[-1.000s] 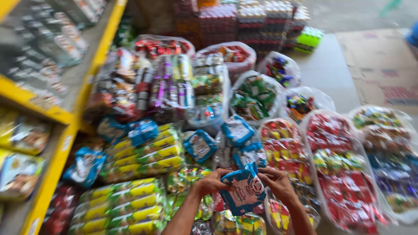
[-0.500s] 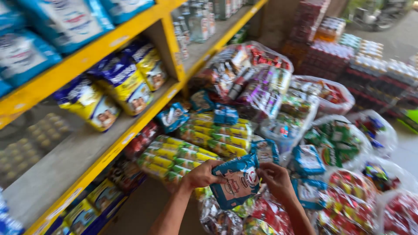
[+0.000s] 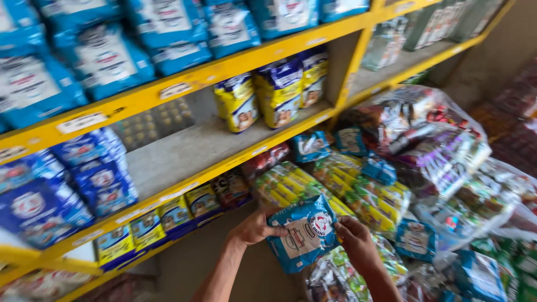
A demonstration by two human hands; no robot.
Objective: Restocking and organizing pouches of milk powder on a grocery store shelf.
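Observation:
I hold a blue and white packet (image 3: 305,237) with both hands low in the view. My left hand (image 3: 254,228) grips its left edge. My right hand (image 3: 355,240) grips its right side. The packet hangs in front of a heap of yellow and green packs (image 3: 313,184) and clear bags of snacks. A grey middle shelf (image 3: 184,151) of the yellow rack lies up and to the left of it, partly bare.
The yellow rack (image 3: 184,84) carries blue and white packets (image 3: 106,61) on top, yellow and blue bags (image 3: 277,92) at the back of the middle shelf, and small packets (image 3: 151,223) on the low shelf. Clear plastic bags of sweets (image 3: 442,151) pile up at the right.
My view has swung left and up, from the heap of snack bags to the yellow rack. The blue packet stays in both hands and has come nearer the shelves.

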